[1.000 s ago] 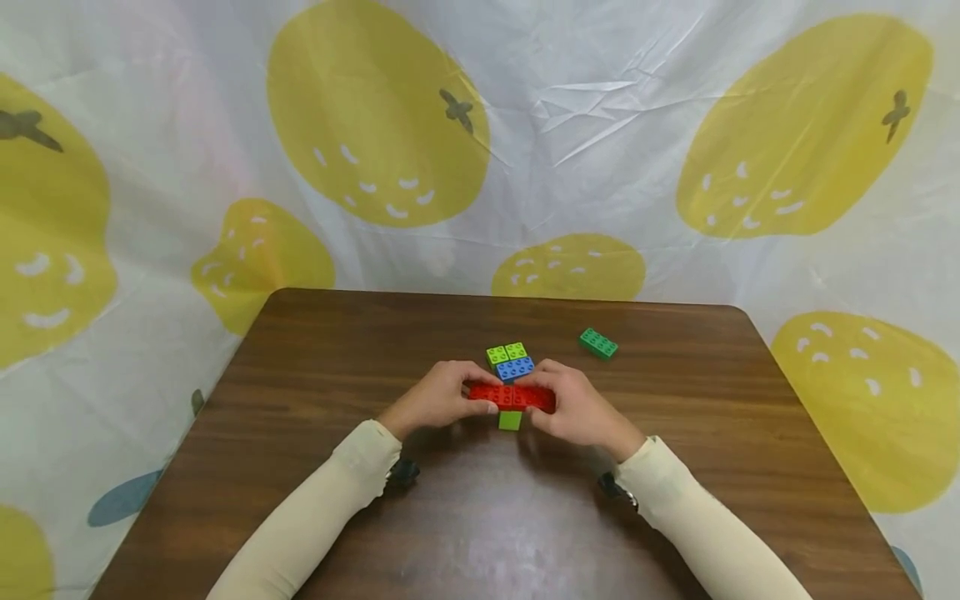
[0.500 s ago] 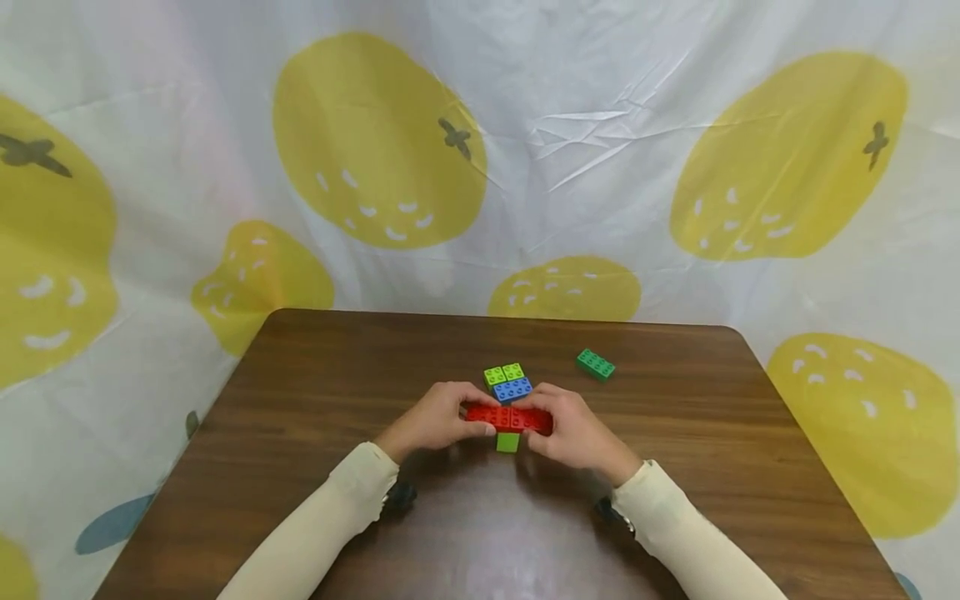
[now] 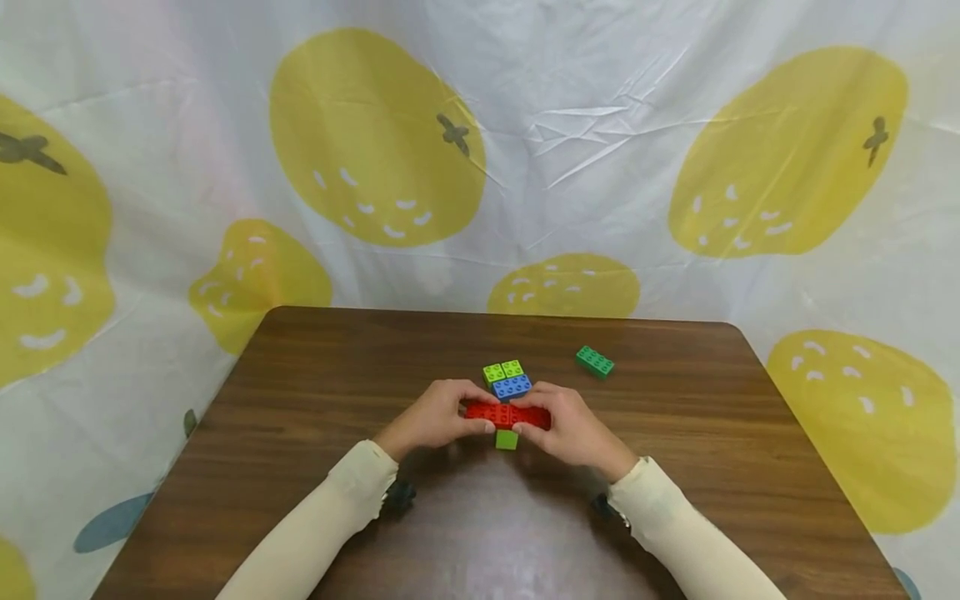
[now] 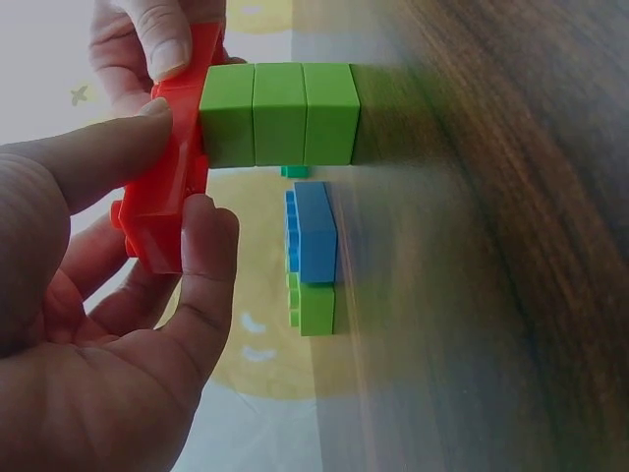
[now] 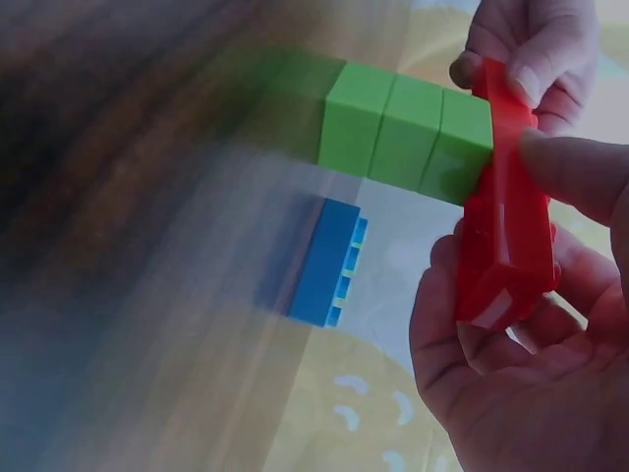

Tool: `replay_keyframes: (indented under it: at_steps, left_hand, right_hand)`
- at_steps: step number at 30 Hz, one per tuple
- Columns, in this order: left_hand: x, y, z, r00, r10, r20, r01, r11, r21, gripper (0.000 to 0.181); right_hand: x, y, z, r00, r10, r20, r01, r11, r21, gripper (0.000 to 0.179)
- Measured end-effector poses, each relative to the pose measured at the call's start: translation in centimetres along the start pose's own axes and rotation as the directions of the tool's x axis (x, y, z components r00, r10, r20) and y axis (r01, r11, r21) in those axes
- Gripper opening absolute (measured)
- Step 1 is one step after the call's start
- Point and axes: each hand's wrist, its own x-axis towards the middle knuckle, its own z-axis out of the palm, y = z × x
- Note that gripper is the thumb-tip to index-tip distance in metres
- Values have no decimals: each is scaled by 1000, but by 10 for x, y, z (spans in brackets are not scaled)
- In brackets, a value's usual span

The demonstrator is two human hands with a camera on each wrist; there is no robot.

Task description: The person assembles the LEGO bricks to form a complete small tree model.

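Observation:
A tower of three lime-green blocks (image 4: 280, 116) stands upright on the table, topped by two red building bricks laid end to end. My left hand (image 3: 442, 414) pinches the left red brick (image 4: 162, 211) between thumb and fingers. From the other side, the right hand (image 3: 572, 425) grips the right red brick (image 5: 506, 241), its thumb along the near face. In the head view the red bricks cover most of the tower, so only its lowest front face shows.
Just behind the tower lie a blue brick (image 3: 512, 387) and two small lime bricks (image 3: 494, 373) beside it. Farther back to the right is a dark green brick (image 3: 595, 362). A lemon-print cloth (image 3: 562, 192) hangs behind the brown table (image 3: 360, 350).
The head view has tilted up a little, so everything appears lower. My right thumb has shifted slightly left toward the middle of the red bricks; both hands keep their hold.

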Motion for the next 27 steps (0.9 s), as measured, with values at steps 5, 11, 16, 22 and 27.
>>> replay_keyframes:
  at_steps: [5,11,16,22,27]
  left_hand:
    - [0,0,-1,1000,-10,0,10,1000,-5,38]
    - [0,1,-1,1000,-4,6,4,1000,-15,38]
    - [3,0,0,1000,7,14,-7,1000,14,38]
    - [6,-3,0,999,21,26,-22,999,36,37]
    - [8,-6,-4,999,16,44,-18,999,41,37]
  right_hand:
    - [3,-1,-2,1000,-10,9,10,1000,1,28]
    - [3,1,-1,1000,-8,24,9,1000,-6,28]
    - [4,3,-1,1000,-9,16,9,1000,-13,27]
    - [6,4,-3,1000,-24,17,24,1000,-4,25]
    - [8,5,-2,999,-18,27,19,1000,-12,25]
